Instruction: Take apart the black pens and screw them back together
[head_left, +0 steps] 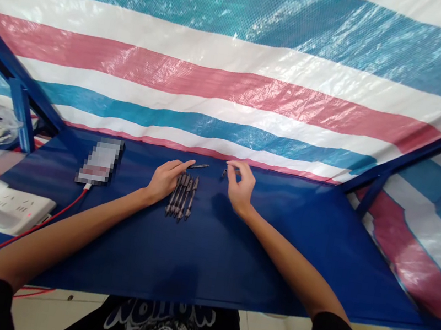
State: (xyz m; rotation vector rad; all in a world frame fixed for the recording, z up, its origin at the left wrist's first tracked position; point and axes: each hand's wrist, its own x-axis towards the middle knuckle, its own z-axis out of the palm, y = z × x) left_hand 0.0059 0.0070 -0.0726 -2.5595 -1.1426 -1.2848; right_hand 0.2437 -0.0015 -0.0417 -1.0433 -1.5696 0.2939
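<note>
Several dark pens lie side by side on the blue tabletop, pointing roughly toward me. Just beyond them is a thin pen part, lying crosswise. My left hand is closed at the near end of that part, its index finger and thumb together around its left tip. To the right, my right hand has thumb and index finger brought together in a pinch above the table. Small dark pieces show at its fingertips; their exact shape is too small to tell.
A phone on a red cable lies at the left, with a white power strip nearer me. Striped plastic sheeting rises behind the table. Blue metal bars slant along both sides.
</note>
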